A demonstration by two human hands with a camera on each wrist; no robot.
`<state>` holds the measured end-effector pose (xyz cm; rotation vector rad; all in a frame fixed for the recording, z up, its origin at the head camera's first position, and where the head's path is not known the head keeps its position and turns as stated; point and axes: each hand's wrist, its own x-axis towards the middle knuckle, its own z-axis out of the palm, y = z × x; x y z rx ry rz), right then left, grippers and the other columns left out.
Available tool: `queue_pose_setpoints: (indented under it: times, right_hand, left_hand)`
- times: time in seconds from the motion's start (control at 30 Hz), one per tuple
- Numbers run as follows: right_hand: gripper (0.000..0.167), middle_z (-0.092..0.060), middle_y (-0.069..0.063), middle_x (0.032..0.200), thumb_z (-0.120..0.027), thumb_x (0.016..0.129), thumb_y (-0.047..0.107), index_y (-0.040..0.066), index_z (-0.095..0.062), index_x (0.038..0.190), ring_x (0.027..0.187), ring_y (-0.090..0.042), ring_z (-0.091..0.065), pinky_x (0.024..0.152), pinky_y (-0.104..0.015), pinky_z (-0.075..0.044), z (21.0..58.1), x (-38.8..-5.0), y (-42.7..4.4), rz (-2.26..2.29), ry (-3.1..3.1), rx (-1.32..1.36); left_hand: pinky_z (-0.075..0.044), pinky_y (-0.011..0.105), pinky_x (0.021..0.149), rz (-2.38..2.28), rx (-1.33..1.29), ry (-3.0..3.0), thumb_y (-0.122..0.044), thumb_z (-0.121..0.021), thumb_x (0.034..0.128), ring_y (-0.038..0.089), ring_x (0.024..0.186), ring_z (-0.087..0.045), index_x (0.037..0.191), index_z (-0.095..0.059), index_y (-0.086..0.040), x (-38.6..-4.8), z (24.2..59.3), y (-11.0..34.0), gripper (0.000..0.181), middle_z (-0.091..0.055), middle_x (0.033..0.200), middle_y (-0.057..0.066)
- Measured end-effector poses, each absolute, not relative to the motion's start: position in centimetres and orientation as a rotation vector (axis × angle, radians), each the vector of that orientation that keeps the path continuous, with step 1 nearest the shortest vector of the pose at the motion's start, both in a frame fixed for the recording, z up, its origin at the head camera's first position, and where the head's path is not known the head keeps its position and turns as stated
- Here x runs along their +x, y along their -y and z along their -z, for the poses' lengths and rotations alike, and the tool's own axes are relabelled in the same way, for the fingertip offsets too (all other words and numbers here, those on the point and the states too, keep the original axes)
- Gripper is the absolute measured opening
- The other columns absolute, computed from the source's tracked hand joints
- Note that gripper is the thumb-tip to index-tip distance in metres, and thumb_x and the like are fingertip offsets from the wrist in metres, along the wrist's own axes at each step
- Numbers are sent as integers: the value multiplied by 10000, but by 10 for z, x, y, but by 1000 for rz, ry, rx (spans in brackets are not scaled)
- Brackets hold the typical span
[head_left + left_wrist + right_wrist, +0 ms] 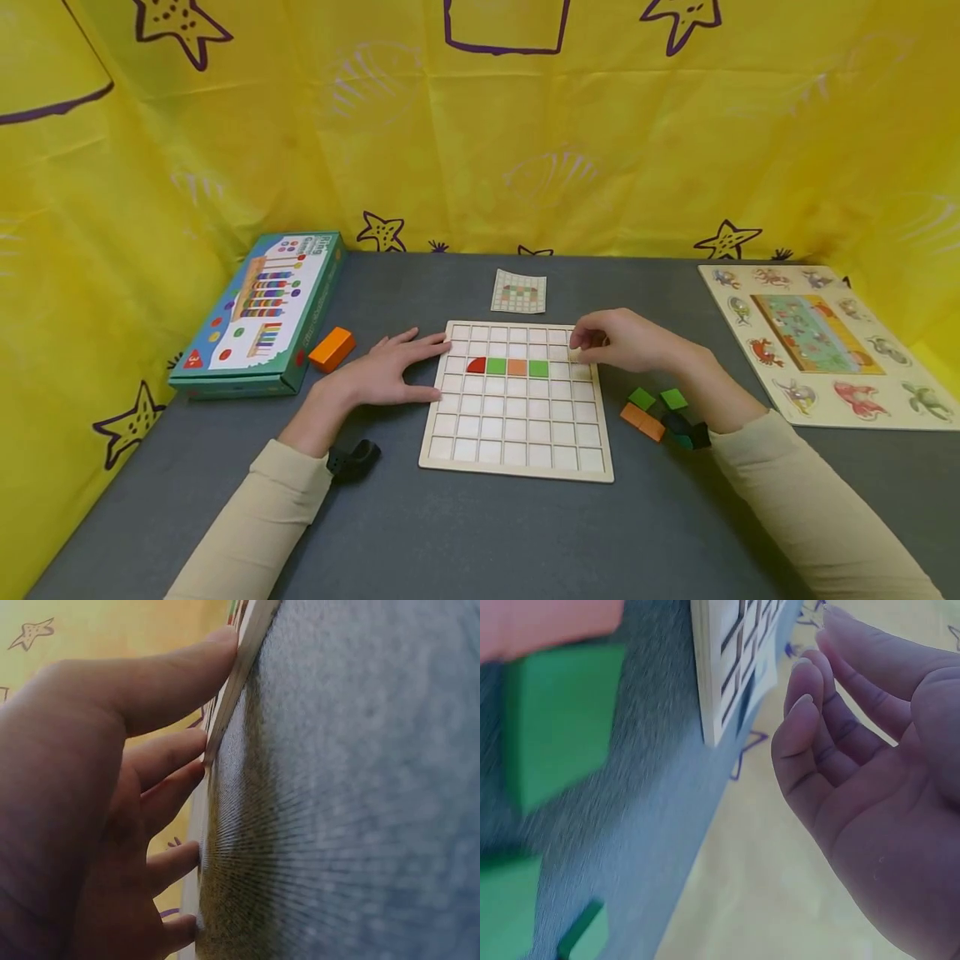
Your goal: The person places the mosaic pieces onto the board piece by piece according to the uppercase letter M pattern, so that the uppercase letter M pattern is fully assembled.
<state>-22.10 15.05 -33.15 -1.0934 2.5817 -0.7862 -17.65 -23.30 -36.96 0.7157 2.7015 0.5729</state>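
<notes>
Noted left hand [386, 372] spread against board [514, 406], right hand [628, 340] curled at far right, cannot tell if pinching; judge loose orange tiles [642, 422] light, stiff, best pinched by sides.

Read "3+" on a red triangle [192, 359] at the near left corner of the green-edged box [258, 312]. Found title lettering [312, 245] at its far right corner; made out "Game" doubtfully, could not confirm the rest.

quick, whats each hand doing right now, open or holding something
Left hand: open, fingers spread, touching the left edge of the board.
Right hand: fingers curled; cannot tell whether it pinches anything.
</notes>
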Motion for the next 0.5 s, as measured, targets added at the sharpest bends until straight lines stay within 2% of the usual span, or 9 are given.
queue_pose_setpoints:
  times: [0.23, 0.5]
  right_hand:
    - [120, -652, 36, 886, -753, 913, 71, 35, -712, 1020, 799, -158, -583, 736, -360, -518, 328, -213, -180, 815, -2643, -1051]
    - [133, -666, 52, 909, -768, 912, 114, 56, -725, 1024, 813, -131, -602, 734, -320, -525, 325, -202, -209, 795, -2687, -996]
  left_hand:
    - [-59, 704, 1125, -569, 732, -2710, -532, -697, 908, 430, 1506, -107, 1585, -378, -190, -178, 370, 231, 823, -266, 1650, 16]
    - [-38, 713, 1118, -576, 758, -2723, -515, -697, 915, 421, 1510, -95, 1586, -375, -179, -175, 373, 234, 817, -264, 1650, 13]
